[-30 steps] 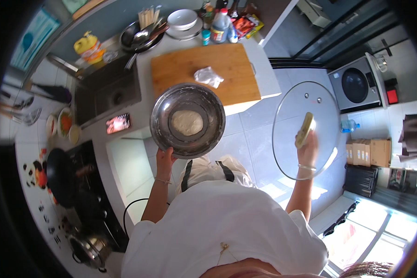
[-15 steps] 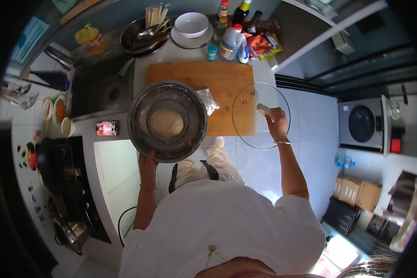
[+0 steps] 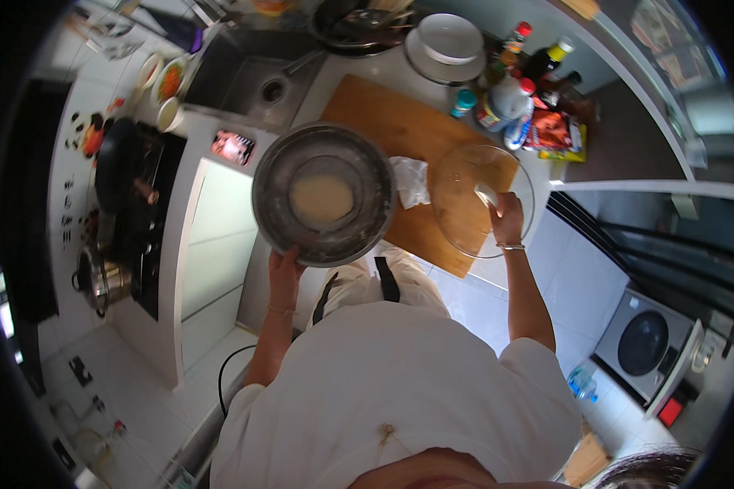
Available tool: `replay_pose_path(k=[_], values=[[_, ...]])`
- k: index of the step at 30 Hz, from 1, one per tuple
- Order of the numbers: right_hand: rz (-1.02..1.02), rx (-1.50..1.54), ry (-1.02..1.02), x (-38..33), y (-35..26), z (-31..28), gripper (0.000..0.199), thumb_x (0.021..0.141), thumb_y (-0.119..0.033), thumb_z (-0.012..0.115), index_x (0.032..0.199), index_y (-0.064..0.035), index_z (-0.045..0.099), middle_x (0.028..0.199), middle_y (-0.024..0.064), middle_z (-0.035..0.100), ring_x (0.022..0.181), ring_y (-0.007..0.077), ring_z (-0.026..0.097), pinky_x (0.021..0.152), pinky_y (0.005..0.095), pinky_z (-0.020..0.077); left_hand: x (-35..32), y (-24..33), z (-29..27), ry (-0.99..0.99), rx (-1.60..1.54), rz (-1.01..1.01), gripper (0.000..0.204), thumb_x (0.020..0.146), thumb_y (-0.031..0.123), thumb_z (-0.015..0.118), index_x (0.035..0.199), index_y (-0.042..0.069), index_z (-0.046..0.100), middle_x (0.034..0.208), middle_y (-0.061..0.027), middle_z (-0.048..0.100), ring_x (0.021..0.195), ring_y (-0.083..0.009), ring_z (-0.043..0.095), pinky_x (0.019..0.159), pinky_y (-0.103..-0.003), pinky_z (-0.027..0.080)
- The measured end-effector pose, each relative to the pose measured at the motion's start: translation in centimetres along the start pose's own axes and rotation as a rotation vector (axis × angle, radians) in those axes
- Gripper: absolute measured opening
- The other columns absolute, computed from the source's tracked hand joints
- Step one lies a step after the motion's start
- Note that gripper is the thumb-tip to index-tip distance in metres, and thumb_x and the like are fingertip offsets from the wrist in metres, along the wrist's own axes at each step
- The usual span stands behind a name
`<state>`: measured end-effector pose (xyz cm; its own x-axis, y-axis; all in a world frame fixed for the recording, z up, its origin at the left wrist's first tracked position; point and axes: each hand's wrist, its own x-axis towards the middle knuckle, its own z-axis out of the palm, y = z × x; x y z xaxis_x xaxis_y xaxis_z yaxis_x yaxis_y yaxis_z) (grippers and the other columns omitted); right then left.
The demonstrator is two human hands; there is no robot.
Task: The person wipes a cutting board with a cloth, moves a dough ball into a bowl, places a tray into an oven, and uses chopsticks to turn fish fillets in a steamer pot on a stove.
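My left hand (image 3: pixel 285 279) grips the near rim of a dark metal mixing bowl (image 3: pixel 371 208). A pale, smooth lump of dough (image 3: pixel 322 198) lies in the bowl. With its fingers closed round the light-coloured handle, my right hand (image 3: pixel 507 216) carries a round glass lid (image 3: pixel 457 232). Lid and bowl are side by side, apart from each other. Under the lid, seen through the glass, is the right part of a wooden cutting board (image 3: pixel 367 106). A crumpled white plastic bag (image 3: pixel 410 181) lies on the board between bowl and lid.
Stacked white bowls and plates (image 3: pixel 448 39), a teal-capped jar (image 3: pixel 463 103) and several bottles (image 3: pixel 506 102) line the counter's back. To the left are a sink (image 3: pixel 245 81), a phone (image 3: pixel 232 147) and a stove (image 3: pixel 159 212) with a wok (image 3: pixel 116 167).
My view has turned, so the counter and board now appear tilted clockwise. The bowl and lid appear slightly farther right in view, still held; the lid now overlaps more of the board.
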<state>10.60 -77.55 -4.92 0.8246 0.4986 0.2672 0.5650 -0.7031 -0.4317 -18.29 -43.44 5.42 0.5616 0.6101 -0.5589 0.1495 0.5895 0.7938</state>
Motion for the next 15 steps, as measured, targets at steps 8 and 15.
replay_pose_path(k=[8,15], values=[[0.113,-0.010,-0.137,0.1,0.5,0.0,0.033,0.066,-0.013,0.069,0.096,-0.0046,0.055,0.092,0.0120,0.054,0.086,0.0307,0.051,0.076,0.0409,0.0420,1.0,-0.3,-0.9,-0.085,-0.029,0.001,0.032,0.088,0.005,0.045,0.119,0.003,0.042,0.112,-0.0091,0.054,0.098,-0.0188,0.057,0.084,-0.033,0.049],[-0.155,0.105,0.134,3.8,-11.3,-2.6,0.054,0.061,-0.017,0.075,0.108,-0.0016,0.052,0.105,0.0149,0.053,0.100,0.0322,0.048,0.090,0.0411,0.0363,2.3,-2.2,-2.9,-0.112,0.009,0.046,0.035,0.088,0.006,0.047,0.122,0.003,0.040,0.110,-0.0087,0.055,0.096,-0.0176,0.057,0.080,-0.032,0.051]])
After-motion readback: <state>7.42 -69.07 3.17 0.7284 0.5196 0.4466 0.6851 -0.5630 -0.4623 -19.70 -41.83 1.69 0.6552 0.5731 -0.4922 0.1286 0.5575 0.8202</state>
